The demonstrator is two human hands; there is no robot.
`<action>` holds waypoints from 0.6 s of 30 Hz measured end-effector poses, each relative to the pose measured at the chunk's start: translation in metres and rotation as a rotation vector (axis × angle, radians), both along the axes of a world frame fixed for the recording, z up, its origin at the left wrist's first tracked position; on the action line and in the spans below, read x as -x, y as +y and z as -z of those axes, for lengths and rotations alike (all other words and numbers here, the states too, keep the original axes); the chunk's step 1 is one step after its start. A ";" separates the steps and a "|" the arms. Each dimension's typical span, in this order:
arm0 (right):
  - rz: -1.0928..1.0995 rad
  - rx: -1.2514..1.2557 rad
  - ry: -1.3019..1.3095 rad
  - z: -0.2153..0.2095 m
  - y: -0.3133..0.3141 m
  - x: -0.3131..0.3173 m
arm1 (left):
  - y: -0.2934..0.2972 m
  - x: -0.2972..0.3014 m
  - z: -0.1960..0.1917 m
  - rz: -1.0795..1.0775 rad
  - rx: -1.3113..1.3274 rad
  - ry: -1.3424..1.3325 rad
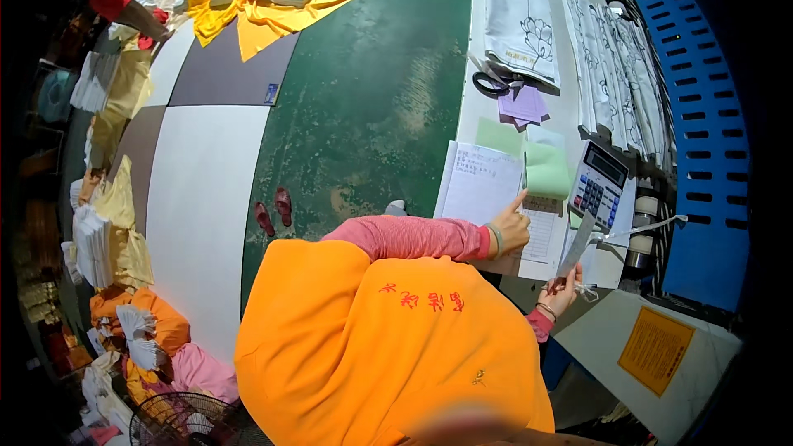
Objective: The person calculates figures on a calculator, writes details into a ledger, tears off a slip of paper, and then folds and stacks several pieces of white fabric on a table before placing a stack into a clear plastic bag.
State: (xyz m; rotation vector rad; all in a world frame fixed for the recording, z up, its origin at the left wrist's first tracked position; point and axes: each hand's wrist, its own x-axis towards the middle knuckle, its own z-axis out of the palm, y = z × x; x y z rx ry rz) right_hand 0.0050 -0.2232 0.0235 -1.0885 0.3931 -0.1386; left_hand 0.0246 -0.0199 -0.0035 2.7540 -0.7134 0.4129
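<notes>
Head view: our left hand (510,231), apparently empty, points beside green paper (548,170), perhaps marking a place; our right hand (561,293) pinches a pale strip (576,245) between its fingers.

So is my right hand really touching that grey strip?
Touching. The head view shows the right hand holding the grey strip at its lower end, with the rest sticking up past the fingers.

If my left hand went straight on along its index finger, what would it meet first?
Your left hand would most likely meet the bright green sheet at its lower left edge; whether they touch is unclear.
</notes>
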 end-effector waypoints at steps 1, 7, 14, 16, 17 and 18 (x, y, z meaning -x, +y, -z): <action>0.006 0.015 0.015 -0.001 0.002 0.000 | 0.000 0.000 0.000 -0.004 0.015 -0.004; 0.028 0.019 0.035 -0.007 0.018 0.001 | -0.005 0.000 0.008 -0.062 0.004 -0.074; -0.049 0.017 0.000 0.015 -0.003 -0.002 | -0.004 0.000 0.007 -0.023 0.013 -0.033; -0.046 0.008 -0.001 0.012 0.001 -0.004 | -0.004 0.000 0.008 -0.040 0.021 -0.044; -0.042 0.002 0.001 0.010 0.003 -0.004 | -0.005 0.000 0.010 -0.040 0.025 -0.037; -0.042 0.003 0.001 0.008 0.003 -0.004 | -0.005 0.000 0.011 -0.040 0.029 -0.029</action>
